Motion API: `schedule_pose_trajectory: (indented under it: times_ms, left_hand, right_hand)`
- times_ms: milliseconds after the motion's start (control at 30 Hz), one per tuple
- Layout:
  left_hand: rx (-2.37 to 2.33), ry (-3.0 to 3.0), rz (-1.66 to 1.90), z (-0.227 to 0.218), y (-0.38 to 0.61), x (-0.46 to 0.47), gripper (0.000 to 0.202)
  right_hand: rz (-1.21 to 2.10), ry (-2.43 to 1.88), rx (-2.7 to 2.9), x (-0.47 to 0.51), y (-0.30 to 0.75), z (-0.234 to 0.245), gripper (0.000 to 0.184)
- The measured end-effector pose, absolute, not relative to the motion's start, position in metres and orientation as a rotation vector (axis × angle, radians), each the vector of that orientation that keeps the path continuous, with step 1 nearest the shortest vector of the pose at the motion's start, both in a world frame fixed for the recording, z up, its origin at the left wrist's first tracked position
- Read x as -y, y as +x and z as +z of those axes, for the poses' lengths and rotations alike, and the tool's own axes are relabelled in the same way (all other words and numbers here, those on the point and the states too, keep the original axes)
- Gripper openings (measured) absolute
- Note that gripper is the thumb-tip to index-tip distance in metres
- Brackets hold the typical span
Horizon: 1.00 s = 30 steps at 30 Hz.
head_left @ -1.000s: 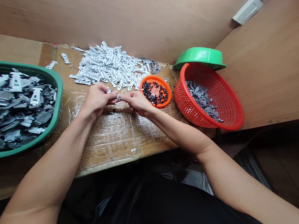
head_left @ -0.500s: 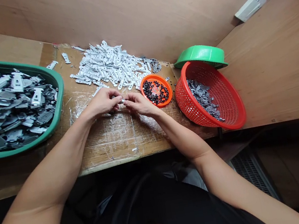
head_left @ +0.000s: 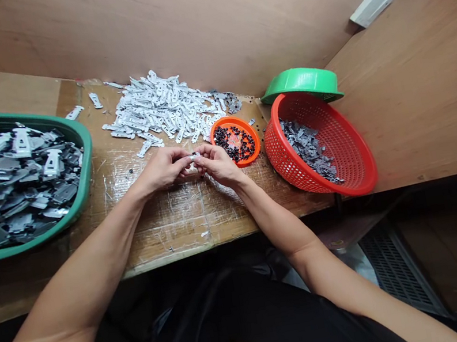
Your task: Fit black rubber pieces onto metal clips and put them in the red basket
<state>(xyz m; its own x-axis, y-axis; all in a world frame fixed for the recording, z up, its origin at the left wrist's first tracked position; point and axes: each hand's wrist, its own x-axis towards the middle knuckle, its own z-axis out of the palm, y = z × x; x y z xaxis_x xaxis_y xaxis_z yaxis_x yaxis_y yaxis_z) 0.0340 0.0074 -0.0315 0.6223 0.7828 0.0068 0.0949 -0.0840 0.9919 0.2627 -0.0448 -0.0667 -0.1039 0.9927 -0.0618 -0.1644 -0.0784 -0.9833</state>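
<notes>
Green tray (head_left: 81, 138): far left of the orange bowl (head_left: 215, 132), heaped with grey parts (apparently finished).
White clips (head_left: 156, 108): pile behind-left of the bowl, left to do.
Left hand (head_left: 162, 169), right hand (head_left: 219, 164): fingertips pinched together on small white piece (head_left: 194, 156), just left of the bowl.
Hidden: piece's shape.

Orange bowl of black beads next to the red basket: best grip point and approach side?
Take the orange bowl by its rim on the near-left arc, coming from above. It sits upright and open, so the thin rim is free for a pinch. The red basket crowds its right side, the white parts pile its far side, and both the left hand and right hand work just beside it.
</notes>
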Motion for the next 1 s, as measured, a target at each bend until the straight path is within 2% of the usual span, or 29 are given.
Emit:
schedule_pose_trajectory:
  times_ms: [133, 300, 467, 567, 800, 900, 1000]
  left_hand:
    - [-0.778, 1.538, 0.678, -0.034, 0.038, -0.003, 0.033]
    - [-0.825, 1.485, 0.712, -0.035, 0.044, 0.002, 0.026]
    - [-0.849, 1.679, 0.793, -0.031, 0.047, 0.009, 0.027]
    - [-0.885, 1.717, 0.848, -0.031, 0.048, 0.012, 0.023]
    - [-0.779, 0.866, 0.593, -0.019, 0.037, 0.006, 0.03]
    - [-0.734, 0.723, 0.521, -0.015, 0.029, 0.002, 0.021]
    - [-0.722, 0.751, 0.618, -0.016, 0.029, 0.003, 0.025]
  right_hand:
    - [1.283, -1.109, 1.149, 0.052, 0.26, -0.062, 0.076]
    - [1.114, -1.187, 1.274, 0.06, 0.26, -0.049, 0.062]
    - [1.366, -1.144, 1.087, 0.06, 0.261, -0.052, 0.079]
    - [1.35, -1.206, 1.07, 0.059, 0.26, -0.051, 0.079]
    - [1.301, -1.118, 1.244, 0.052, 0.259, -0.032, 0.075]
    - [1.293, -1.114, 1.323, 0.045, 0.257, -0.03, 0.07]
    - [1.293, -1.103, 1.317, 0.037, 0.253, -0.034, 0.073]
